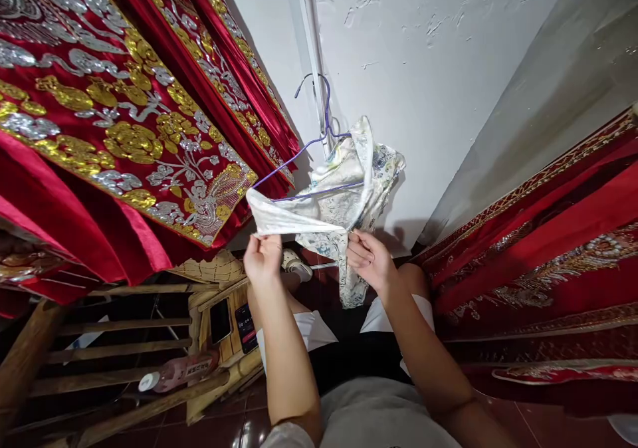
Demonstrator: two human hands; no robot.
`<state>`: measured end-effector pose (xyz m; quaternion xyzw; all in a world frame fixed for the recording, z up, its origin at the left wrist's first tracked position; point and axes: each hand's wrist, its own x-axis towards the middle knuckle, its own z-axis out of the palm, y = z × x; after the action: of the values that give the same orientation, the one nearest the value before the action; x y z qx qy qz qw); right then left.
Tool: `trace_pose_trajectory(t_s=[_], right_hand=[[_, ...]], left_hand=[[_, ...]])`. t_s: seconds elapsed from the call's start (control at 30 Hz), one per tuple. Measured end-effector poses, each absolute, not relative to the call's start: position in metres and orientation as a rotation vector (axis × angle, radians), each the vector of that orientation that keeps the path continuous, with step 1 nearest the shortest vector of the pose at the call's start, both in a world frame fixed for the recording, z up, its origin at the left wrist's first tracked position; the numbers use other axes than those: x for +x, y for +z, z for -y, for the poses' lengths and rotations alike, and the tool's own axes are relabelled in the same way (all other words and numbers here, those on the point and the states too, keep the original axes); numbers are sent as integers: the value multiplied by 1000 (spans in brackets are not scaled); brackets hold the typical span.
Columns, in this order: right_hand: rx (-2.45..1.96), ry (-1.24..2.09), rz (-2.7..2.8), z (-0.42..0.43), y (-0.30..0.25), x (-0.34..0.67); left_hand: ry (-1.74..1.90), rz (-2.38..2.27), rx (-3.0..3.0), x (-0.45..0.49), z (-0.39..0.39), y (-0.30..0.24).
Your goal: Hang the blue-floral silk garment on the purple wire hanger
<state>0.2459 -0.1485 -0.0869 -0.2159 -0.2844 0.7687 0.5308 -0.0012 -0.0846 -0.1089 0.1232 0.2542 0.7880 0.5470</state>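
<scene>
A white garment with a pale floral pattern (339,202) hangs askew on a purple wire hanger (304,147), whose hook rises to the upper part of a white pole. My left hand (263,258) is closed on the lower edge of the garment's white band, at its left end. With fingers curled together, my right hand (369,258) pinches the garment where the band meets the patterned front. The white band is stretched between the two hands. Below my right hand a narrow patterned piece dangles. My fingertips are partly hidden by the cloth.
Red robes with gold and silver embroidery (134,122) hang at the left, and more red embroidered cloth (538,268) hangs at the right. A bamboo rack (209,381) at lower left carries a pink bottle (184,371) and two phones (246,328). Behind stands a white wall (423,69).
</scene>
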Motion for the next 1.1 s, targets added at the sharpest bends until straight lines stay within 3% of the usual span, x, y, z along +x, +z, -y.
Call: trace_pose_trajectory(t_s=[0.23, 0.43, 0.57, 0.83, 0.97, 1.1], right_hand=[[-607, 1805, 479, 162, -124, 264], [-1109, 1520, 831, 171, -145, 278], [-1125, 1358, 1005, 173, -134, 273], [-749, 1957, 863, 176, -106, 249], [-766, 2134, 1269, 171, -94, 262], [-742, 2092, 1765, 150, -62, 293]], left_hand=[[1719, -708, 32, 63, 126, -165], [1704, -574, 644, 78, 150, -132], [1544, -583, 1167, 104, 178, -104], [1285, -912, 1724, 117, 200, -88], [1159, -892, 1683, 89, 188, -104], [704, -987, 1831, 58, 186, -127]])
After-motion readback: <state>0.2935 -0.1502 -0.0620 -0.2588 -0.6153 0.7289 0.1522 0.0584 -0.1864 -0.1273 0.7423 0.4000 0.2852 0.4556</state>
